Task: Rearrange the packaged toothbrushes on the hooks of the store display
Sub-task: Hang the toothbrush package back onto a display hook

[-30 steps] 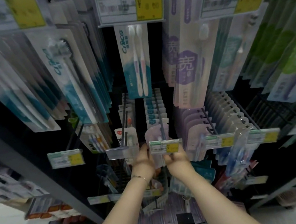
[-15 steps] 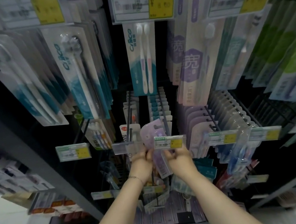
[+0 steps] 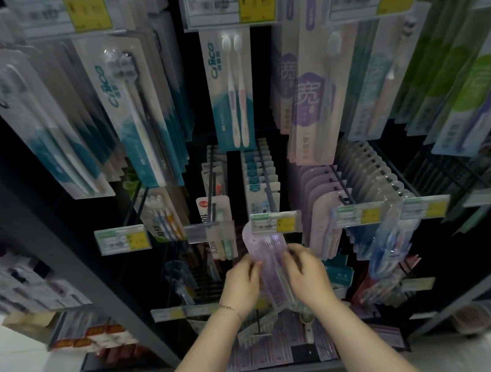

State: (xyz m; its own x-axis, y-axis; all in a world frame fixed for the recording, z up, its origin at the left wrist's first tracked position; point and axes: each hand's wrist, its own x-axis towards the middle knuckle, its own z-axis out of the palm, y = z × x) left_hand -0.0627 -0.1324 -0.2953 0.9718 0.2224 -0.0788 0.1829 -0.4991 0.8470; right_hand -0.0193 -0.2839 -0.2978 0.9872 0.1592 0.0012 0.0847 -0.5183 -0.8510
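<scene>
Lower centre of frame: my left hand (image 3: 243,282) and right hand (image 3: 308,275) are side by side with fingers curled, each pinching one long edge of a lilac toothbrush pack (image 3: 265,247). The pack stands upright between them. Its rounded top sits just under the price tag (image 3: 275,222) at the front end of the centre hook (image 3: 266,179). The tag hides the hang-hole, so I cannot tell whether it is on the wire or free.

Beneath my wrists, the lower packs (image 3: 255,325) lie at odd angles.

Behind the tag, the centre hook carries teal-headed packs (image 3: 256,171), not lilac. The next hook to the right holds a row of lilac packs (image 3: 318,187) like mine, so that is likely where this one belongs.

Top of frame, farthest: the twin-brush pack (image 3: 234,91) and its neighbours hang in straight files.

Judgement: mid-task. One pack is in hand and not yet rehung, and the lower tier probably needs sorting after it.
</scene>
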